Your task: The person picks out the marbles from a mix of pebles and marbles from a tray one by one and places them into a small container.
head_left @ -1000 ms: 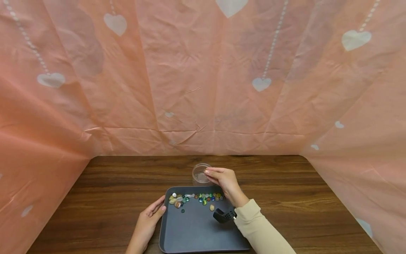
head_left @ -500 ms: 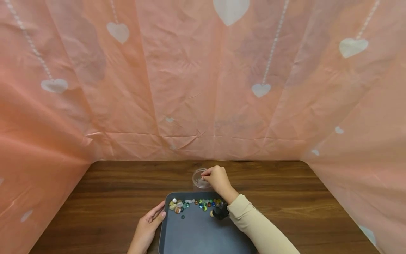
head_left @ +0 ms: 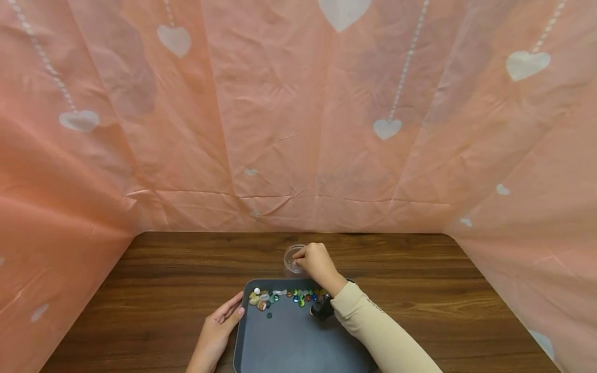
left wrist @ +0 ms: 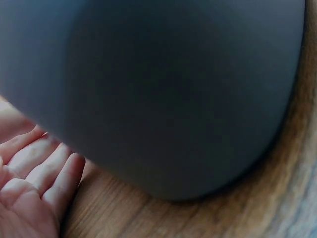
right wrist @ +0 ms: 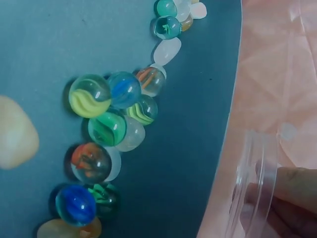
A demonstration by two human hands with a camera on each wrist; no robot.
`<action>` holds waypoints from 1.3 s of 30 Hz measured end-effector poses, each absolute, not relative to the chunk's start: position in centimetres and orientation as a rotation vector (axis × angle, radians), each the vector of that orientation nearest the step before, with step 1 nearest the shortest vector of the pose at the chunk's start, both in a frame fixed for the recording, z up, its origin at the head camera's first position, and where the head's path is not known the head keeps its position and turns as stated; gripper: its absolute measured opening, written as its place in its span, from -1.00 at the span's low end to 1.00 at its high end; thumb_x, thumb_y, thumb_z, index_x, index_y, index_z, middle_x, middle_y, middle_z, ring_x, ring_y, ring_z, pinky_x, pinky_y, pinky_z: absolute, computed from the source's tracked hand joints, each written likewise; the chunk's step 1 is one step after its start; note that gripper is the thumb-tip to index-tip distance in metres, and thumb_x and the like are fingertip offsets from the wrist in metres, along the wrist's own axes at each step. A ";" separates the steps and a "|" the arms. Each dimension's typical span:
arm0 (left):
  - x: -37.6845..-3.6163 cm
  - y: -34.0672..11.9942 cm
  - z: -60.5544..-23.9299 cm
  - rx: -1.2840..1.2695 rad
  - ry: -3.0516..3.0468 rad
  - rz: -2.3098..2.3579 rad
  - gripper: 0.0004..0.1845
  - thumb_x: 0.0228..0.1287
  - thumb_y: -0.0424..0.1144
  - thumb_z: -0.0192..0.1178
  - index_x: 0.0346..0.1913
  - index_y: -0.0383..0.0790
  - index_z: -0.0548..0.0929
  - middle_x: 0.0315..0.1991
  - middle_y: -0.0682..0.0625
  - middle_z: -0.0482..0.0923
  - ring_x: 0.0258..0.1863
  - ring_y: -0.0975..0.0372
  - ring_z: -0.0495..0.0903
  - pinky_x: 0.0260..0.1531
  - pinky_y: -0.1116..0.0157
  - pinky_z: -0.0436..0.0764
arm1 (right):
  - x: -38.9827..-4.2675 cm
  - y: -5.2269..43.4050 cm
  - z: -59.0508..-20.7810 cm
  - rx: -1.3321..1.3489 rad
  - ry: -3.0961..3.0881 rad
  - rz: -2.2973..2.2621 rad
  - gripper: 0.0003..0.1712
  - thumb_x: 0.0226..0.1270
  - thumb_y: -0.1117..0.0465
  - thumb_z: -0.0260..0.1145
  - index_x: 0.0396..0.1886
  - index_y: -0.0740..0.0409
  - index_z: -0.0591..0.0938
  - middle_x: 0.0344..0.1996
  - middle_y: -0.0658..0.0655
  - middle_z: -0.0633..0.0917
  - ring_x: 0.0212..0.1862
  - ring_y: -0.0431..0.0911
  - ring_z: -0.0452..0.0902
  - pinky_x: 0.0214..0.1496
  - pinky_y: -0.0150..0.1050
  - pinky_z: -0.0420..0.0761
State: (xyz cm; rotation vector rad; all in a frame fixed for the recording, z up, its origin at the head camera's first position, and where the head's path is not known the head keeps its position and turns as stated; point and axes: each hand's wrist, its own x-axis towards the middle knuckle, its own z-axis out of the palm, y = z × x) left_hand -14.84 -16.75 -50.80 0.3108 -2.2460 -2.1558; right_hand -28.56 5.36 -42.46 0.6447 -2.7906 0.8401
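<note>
A dark grey tray (head_left: pixel 289 342) lies on the wooden table. Several glass marbles (head_left: pixel 300 297) and pale stones (head_left: pixel 256 298) line its far edge, seen close in the right wrist view as marbles (right wrist: pixel 106 129). A small clear round container (head_left: pixel 289 258) stands just beyond the tray. My right hand (head_left: pixel 299 255) is at its right rim with fingers curled. Through the clear wall (right wrist: pixel 252 188) I see the fingertips (right wrist: pixel 297 183); whether they pinch anything is hidden. My left hand (head_left: pixel 230 311) rests with relaxed fingers (left wrist: pixel 44 173) against the tray's left edge (left wrist: pixel 173 89).
A pink cloth with white hearts (head_left: pixel 298 129) closes in the back and both sides of the table (head_left: pixel 140 290). A black wrist-worn camera (head_left: pixel 322 309) hangs over the tray by my right sleeve. One larger cream stone (right wrist: pixel 15 134) lies apart from the marbles.
My right hand has dropped from just above the container to its rim, and its fingers have curled in. The left hand stays at the tray's edge.
</note>
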 end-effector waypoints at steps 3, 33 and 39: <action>-14.8 -16.8 -50.8 0.317 -2.245 -2.158 -0.42 0.37 -0.11 0.26 0.37 -0.29 0.47 0.34 -0.18 0.46 0.02 0.68 0.48 -0.01 0.62 0.48 | -28.5 5.5 -42.4 0.636 -2.768 0.856 -0.95 0.07 0.34 0.53 -0.43 0.22 0.83 -0.42 0.15 0.83 -0.30 0.00 0.76 -0.32 -0.28 0.68; -14.7 -16.7 -50.8 0.263 -2.246 -2.129 -0.45 0.40 -0.15 0.23 0.36 -0.30 0.47 0.33 -0.19 0.48 0.04 0.67 0.48 0.01 0.63 0.47 | -23.0 3.9 -45.7 0.361 -2.530 1.683 -0.87 0.07 0.39 0.51 -0.34 0.30 0.81 -0.36 0.21 0.82 -0.30 -0.14 0.72 -0.38 -0.48 0.60; -14.7 -16.7 -50.7 0.274 -2.251 -2.129 -0.45 0.40 -0.14 0.23 0.37 -0.29 0.47 0.33 -0.17 0.48 0.04 0.68 0.48 0.01 0.64 0.46 | -22.5 3.6 -46.3 0.507 -2.691 1.542 -0.88 0.03 0.38 0.52 -0.36 0.26 0.82 -0.41 0.16 0.83 -0.38 -0.28 0.65 -0.41 -0.50 0.56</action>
